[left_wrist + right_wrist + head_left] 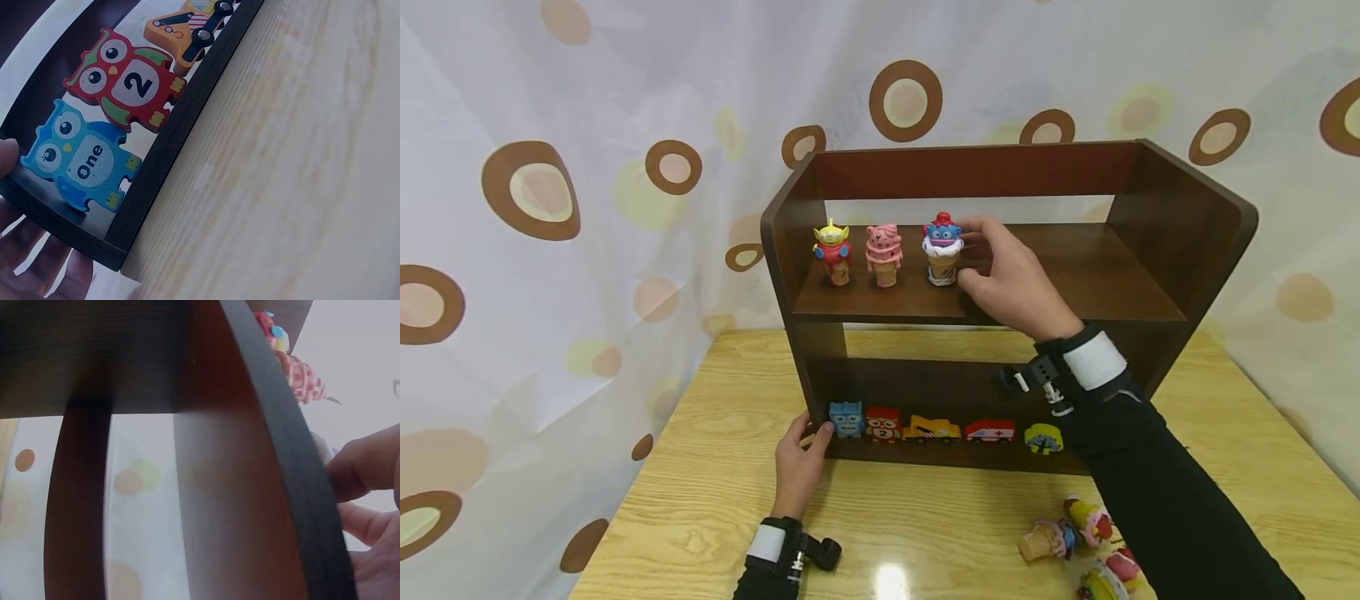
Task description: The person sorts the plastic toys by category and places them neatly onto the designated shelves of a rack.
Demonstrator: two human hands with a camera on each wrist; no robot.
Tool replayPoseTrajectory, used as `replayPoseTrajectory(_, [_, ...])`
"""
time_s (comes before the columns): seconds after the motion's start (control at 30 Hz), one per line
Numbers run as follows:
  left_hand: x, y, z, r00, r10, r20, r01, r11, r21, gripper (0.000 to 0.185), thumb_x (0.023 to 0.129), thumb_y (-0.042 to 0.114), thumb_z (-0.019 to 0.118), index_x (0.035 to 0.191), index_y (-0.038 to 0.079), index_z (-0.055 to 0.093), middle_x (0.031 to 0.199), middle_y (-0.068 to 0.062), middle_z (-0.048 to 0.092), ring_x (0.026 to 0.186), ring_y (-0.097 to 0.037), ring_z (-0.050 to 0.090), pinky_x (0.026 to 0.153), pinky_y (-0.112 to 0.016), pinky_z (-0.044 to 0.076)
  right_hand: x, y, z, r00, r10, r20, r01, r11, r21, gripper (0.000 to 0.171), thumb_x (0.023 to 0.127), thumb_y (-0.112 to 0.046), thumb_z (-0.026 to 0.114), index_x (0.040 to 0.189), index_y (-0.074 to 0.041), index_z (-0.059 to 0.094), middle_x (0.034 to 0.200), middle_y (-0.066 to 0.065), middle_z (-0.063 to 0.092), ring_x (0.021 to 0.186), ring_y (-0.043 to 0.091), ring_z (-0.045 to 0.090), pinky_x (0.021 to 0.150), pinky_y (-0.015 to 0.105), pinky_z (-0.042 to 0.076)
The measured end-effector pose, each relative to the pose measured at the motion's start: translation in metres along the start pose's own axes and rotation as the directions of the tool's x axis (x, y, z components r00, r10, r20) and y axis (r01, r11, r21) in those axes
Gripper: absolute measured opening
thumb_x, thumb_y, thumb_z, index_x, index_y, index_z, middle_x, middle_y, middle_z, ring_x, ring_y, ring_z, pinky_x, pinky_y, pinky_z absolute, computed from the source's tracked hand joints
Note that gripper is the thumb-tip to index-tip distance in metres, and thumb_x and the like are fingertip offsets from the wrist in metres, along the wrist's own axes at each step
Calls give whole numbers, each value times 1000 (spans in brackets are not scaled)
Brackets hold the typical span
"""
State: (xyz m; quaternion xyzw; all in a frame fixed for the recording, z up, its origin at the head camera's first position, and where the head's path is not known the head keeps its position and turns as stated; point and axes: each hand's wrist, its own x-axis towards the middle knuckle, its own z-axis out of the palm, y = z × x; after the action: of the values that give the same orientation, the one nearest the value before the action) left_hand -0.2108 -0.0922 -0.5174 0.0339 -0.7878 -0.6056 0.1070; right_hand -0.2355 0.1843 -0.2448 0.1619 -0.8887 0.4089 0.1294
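On the upper shelf, my right hand (1011, 279) holds a toy ice cream cone (942, 254) with a blue face, white frill and red top, by its right side. The cone stands upright; fingertips behind it are partly hidden. To its left stand a pink bear-like cone (884, 254) and a cone with a green three-eyed figure in red (833, 252). Low at the left, my left hand (800, 467) grips the side panel of the brown shelf unit (925, 327), thumb inside, fingers outside. Beside the thumb is a blue owl block (81, 156) marked One.
The lower shelf also bears a red owl block (883, 423), an orange truck (932, 430), a red-and-white ambulance (990, 431) and a yellow-green piece (1043, 438). Several more toy cones (1041, 542) lie on the wooden table (677, 500) at the front right, partly behind the right sleeve.
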Motion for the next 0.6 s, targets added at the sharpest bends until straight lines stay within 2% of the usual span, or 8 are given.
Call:
replayPoseTrajectory(0.2, [3, 0, -1, 1000, 5, -11, -5, 1000, -1, 42, 97, 23, 63, 137, 9, 59, 137, -13, 62, 124, -34, 58, 103, -54, 48, -11, -10, -11, 995, -61, -82, 60, 998, -3, 48, 95, -3, 51, 141, 0, 43, 143, 19, 50, 132, 34, 48, 106, 54, 45])
replayPoseTrajectory(0.37, [1, -1, 2, 1000, -3, 3, 3, 1000, 0, 42, 98, 23, 62, 137, 9, 58, 137, -14, 62, 125, -35, 57, 102, -53, 49, -29, -22, -18, 975, -116, -187, 116, 993, -12, 46, 96, -5, 56, 141, -2, 45, 142, 17, 52, 131, 33, 50, 103, 52, 46])
replayPoseTrajectory(0.47, [-1, -3, 3, 1000, 2, -1, -2, 1000, 5, 41, 98, 23, 62, 136, 8, 59, 136, -15, 62, 124, -35, 58, 101, -53, 50, -41, -28, -18, 951, -172, -255, 168, 985, -37, 45, 94, -3, 58, 138, -2, 48, 139, 17, 55, 127, 32, 52, 101, 36, 46])
replayPoseTrajectory(0.6, [0, -2, 2, 1000, 13, -10, -13, 1000, 7, 41, 98, 23, 62, 136, 8, 59, 135, -15, 63, 123, -36, 59, 101, -54, 50, -54, -38, -17, 911, -250, -329, 238, 968, -77, 44, 92, 0, 61, 135, -1, 53, 135, 17, 58, 124, 30, 52, 94, 15, 40])
